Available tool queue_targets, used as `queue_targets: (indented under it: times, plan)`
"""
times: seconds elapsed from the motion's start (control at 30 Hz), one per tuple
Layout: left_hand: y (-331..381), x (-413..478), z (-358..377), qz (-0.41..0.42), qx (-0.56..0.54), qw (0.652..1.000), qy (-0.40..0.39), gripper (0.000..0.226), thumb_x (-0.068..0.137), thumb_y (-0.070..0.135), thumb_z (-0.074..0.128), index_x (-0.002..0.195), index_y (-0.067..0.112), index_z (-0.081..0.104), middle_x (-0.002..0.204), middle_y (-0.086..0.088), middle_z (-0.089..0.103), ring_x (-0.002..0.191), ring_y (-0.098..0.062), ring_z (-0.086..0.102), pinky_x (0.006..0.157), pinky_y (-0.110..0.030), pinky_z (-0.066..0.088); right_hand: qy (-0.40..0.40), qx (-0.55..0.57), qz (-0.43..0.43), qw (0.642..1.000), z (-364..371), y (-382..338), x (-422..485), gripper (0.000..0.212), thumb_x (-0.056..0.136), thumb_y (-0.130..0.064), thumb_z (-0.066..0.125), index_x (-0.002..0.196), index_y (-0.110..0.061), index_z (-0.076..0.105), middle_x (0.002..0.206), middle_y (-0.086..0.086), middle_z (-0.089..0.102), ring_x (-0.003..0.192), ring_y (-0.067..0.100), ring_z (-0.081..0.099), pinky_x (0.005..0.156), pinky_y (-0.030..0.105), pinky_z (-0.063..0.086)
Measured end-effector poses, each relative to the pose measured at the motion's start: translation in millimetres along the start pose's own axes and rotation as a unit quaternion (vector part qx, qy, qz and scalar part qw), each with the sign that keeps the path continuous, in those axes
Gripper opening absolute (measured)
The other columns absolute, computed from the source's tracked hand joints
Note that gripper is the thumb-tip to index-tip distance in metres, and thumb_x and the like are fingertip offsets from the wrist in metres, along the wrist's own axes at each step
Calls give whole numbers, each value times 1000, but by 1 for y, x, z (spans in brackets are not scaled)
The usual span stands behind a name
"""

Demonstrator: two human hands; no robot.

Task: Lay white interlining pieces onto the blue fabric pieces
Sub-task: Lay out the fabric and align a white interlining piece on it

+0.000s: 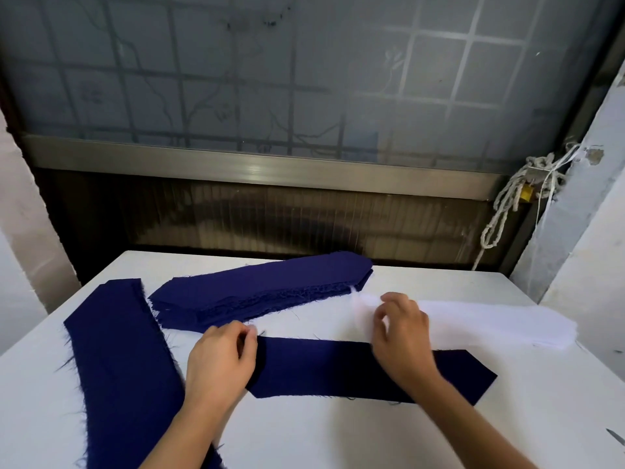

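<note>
Here the left hand [220,360] sits at the left end of a single blue piece [338,367] lying flat on the white table [338,434], its fingers [248,333] curled in tight, with thumb and forefinger pinching the piece's far corner. The right hand [402,336] reaches across that piece to the near end of the white stack [490,323] just behind it, fingers [382,313] bent and only narrowly apart over the blurred white edge; whether they actually grip a layer cannot be told. A blue stack [263,292] lies farther back, and a long blue strip [118,367] runs down the left.
</note>
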State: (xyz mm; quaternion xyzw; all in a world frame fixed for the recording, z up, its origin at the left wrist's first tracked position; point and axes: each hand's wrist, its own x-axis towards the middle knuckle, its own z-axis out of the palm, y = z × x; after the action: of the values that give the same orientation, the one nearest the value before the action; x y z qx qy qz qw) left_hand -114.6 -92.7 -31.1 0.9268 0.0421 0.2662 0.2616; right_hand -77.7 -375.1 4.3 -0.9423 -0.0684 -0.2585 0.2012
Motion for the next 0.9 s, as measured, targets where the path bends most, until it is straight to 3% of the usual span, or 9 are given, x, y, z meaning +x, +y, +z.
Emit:
queue_targets:
  times: [0.1, 0.17, 0.27, 0.37, 0.47, 0.63, 0.7, 0.8, 0.9]
  plan:
    - [3, -3, -2, 47, -40, 998, -31, 58, 102, 52, 23, 68, 23, 60, 61, 13, 56, 71, -5, 50, 61, -32, 45, 1, -24, -66, 998, 12, -48, -26, 7, 73, -12, 57, 76, -13, 63, 113, 6, 62, 105, 26, 57, 91, 40, 44]
    - [2, -5, -2, 74, -91, 992, -51, 66, 101, 54, 12, 64, 21, 55, 61, 10, 55, 72, -7, 50, 67, -32, 45, -21, -31, -97, 995, 24, -75, -39, 10, 66, -15, 57, 73, -13, 63, 110, 6, 63, 104, 24, 58, 92, 40, 46]
    - [1, -7, -2, 107, -121, 984, -78, 69, 101, 53, 17, 67, 12, 61, 67, 3, 60, 73, -12, 52, 77, -27, 44, -38, -36, -137, 989, 38, -100, -52, 22, 66, -22, 47, 76, -15, 65, 99, 3, 63, 95, 21, 60, 90, 37, 47]
    - [3, -5, -3, 121, -55, 987, -87, 53, 95, 55, 30, 69, 20, 61, 66, 13, 56, 73, -6, 51, 64, -26, 42, -50, -29, -155, 986, 45, -105, -55, 30, 73, -24, 38, 84, -17, 65, 94, 0, 61, 89, 19, 60, 89, 36, 48]
    - [9, -6, -3, 175, -40, 983, -37, 29, 93, 37, 45, 68, 25, 52, 64, 18, 49, 68, -4, 45, 58, -21, 35, -55, 2, -148, 987, 48, -101, -52, 34, 79, -23, 44, 109, -18, 59, 109, -4, 62, 102, 15, 59, 102, 34, 31]
    - [12, -8, -4, 259, -22, 964, 53, 20, 97, 23, 49, 87, 16, 65, 78, 12, 60, 68, -7, 46, 65, -13, 31, -90, 43, -142, 985, 47, -92, -50, 57, 77, -18, 49, 134, -16, 46, 131, -4, 56, 120, 13, 53, 114, 35, 13]
    - [11, -9, -5, 245, -26, 967, 70, 24, 98, 24, 48, 90, 13, 68, 79, 9, 62, 68, -9, 51, 63, -17, 38, -108, 37, -120, 986, 42, -83, -46, 61, 76, -17, 45, 138, -17, 42, 124, -3, 58, 114, 13, 53, 116, 34, 11]
    - [8, -9, -9, 162, -48, 983, 69, 26, 98, 28, 49, 93, 14, 69, 78, 11, 62, 65, -9, 56, 55, -28, 49, -138, -33, -96, 985, 26, -53, -40, 66, 76, -15, 42, 141, -17, 36, 104, 0, 63, 106, 18, 54, 116, 37, 15]
    - [7, -8, -10, 69, -68, 994, 52, 11, 99, 25, 60, 94, 19, 69, 75, 14, 61, 65, -8, 57, 56, -28, 47, -121, -105, -73, 984, 3, -9, -34, 63, 75, -15, 47, 138, -16, 40, 93, -1, 65, 104, 22, 57, 112, 36, 17]
